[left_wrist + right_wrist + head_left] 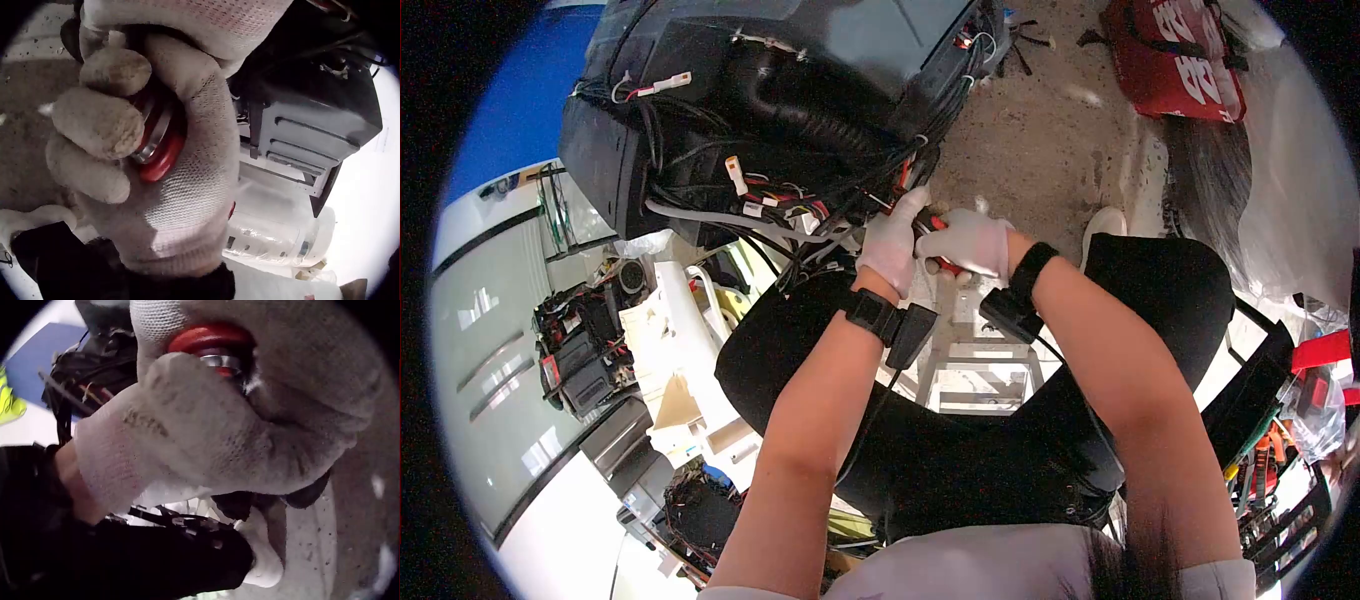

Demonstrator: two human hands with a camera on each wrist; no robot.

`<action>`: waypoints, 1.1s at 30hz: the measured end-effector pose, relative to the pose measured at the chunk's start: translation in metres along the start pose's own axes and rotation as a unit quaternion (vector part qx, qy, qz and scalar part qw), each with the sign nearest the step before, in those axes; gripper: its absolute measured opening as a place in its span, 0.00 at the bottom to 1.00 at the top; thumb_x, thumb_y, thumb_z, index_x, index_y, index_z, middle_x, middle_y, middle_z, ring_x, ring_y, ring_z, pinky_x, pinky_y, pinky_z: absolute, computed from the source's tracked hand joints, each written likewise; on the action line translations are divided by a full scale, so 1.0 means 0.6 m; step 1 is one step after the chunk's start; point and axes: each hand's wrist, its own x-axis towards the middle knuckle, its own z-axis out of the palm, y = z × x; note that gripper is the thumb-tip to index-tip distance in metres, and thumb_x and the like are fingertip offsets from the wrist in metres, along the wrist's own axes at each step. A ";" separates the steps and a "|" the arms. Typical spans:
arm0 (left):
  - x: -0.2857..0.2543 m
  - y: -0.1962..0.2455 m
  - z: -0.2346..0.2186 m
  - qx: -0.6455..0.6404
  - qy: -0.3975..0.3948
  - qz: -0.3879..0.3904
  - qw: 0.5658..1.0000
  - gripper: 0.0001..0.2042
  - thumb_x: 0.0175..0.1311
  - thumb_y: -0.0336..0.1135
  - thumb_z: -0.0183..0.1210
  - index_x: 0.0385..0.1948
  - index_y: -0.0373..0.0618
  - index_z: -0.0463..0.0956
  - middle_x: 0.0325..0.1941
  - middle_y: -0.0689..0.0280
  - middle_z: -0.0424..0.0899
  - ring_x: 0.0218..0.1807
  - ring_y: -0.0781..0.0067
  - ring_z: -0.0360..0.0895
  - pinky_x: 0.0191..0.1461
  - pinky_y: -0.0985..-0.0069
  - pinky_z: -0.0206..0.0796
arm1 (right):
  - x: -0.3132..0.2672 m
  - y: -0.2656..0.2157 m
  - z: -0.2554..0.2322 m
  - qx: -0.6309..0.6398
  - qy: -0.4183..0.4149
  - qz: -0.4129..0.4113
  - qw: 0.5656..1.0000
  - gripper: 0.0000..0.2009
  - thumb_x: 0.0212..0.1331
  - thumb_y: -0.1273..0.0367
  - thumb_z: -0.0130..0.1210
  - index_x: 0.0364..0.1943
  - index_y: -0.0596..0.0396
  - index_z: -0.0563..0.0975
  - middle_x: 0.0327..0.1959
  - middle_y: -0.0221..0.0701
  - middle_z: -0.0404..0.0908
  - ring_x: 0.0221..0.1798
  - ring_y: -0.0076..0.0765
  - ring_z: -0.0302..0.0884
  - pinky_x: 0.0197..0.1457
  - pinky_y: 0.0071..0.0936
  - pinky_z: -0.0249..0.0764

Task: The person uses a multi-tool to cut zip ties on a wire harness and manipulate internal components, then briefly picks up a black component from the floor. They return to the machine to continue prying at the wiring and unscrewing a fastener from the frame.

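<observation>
In the head view my gloved left hand [890, 245] grips the dark cables [810, 255] at the bundle's right end, its thumb up. Beside it, my gloved right hand [968, 243] grips a red-handled tool [946, 266]. Curled right-hand fingers wrap the red handles [164, 161] in the left wrist view, with a metal part between them. The right wrist view shows the red handle [209, 337] between the gloves, close to the left thumb. The tool's working end and the left fingertips are hidden. White connectors [737, 175] hang among the wires left of the hands.
A large dark housing [840, 60] with a ribbed hose stands beyond the hands. Below them is a metal step stool [980, 350]. A red bag [1180, 60] lies at upper right, and white plastic parts [700, 370] are at left. Tools lie at the far right.
</observation>
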 end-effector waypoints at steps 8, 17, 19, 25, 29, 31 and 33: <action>-0.030 0.016 0.024 0.070 0.054 0.023 0.996 0.28 0.59 0.53 0.57 0.48 0.35 0.72 0.46 0.59 0.78 0.44 0.66 0.73 0.50 0.73 0.64 | 0.022 0.038 0.080 -0.305 0.320 -0.031 0.896 0.16 0.51 0.65 0.52 0.43 0.60 0.71 0.40 0.50 0.79 0.44 0.57 0.77 0.47 0.42 0.73; -0.035 0.027 0.014 0.348 0.137 0.047 0.926 0.39 0.61 0.64 0.46 0.52 0.26 0.67 0.54 0.45 0.74 0.56 0.51 0.69 0.59 0.70 0.59 | 0.010 0.022 0.025 -0.291 0.206 -0.084 0.931 0.25 0.50 0.56 0.56 0.45 0.64 0.71 0.37 0.51 0.80 0.39 0.51 0.80 0.45 0.39 0.75; -0.040 0.029 0.009 0.426 0.115 0.109 0.891 0.39 0.60 0.63 0.47 0.51 0.25 0.68 0.51 0.46 0.75 0.53 0.53 0.71 0.57 0.70 0.60 | 0.032 0.048 -0.009 -0.081 0.036 -0.107 0.990 0.32 0.42 0.48 0.61 0.42 0.64 0.75 0.34 0.42 0.81 0.35 0.42 0.80 0.45 0.34 0.75; -0.041 0.031 0.011 0.326 0.110 0.076 0.936 0.36 0.58 0.61 0.51 0.47 0.27 0.71 0.43 0.53 0.78 0.45 0.61 0.73 0.51 0.71 0.62 | 0.023 0.034 -0.001 0.054 -0.036 -0.045 0.997 0.22 0.45 0.54 0.63 0.30 0.63 0.79 0.28 0.36 0.81 0.29 0.28 0.79 0.33 0.22 0.76; -0.022 0.023 -0.013 0.231 0.062 0.026 0.971 0.34 0.60 0.60 0.51 0.46 0.28 0.72 0.42 0.55 0.78 0.42 0.65 0.73 0.50 0.73 0.63 | 0.030 0.031 0.004 0.008 -0.029 -0.027 0.999 0.19 0.45 0.56 0.62 0.28 0.62 0.79 0.28 0.36 0.82 0.29 0.29 0.81 0.32 0.23 0.76; 0.005 -0.007 -0.037 0.211 0.012 0.045 0.976 0.33 0.60 0.59 0.50 0.46 0.28 0.72 0.42 0.56 0.78 0.41 0.66 0.73 0.50 0.73 0.64 | 0.002 -0.005 0.010 -0.074 0.000 -0.002 0.997 0.18 0.47 0.58 0.60 0.31 0.62 0.78 0.29 0.37 0.82 0.31 0.32 0.80 0.35 0.26 0.74; 0.026 -0.036 -0.050 0.101 0.019 0.043 0.994 0.32 0.62 0.60 0.49 0.44 0.30 0.73 0.44 0.54 0.78 0.45 0.62 0.74 0.51 0.71 0.63 | -0.003 -0.008 0.030 -0.156 0.028 0.021 0.987 0.18 0.48 0.59 0.58 0.34 0.62 0.77 0.31 0.38 0.81 0.34 0.35 0.80 0.37 0.28 0.73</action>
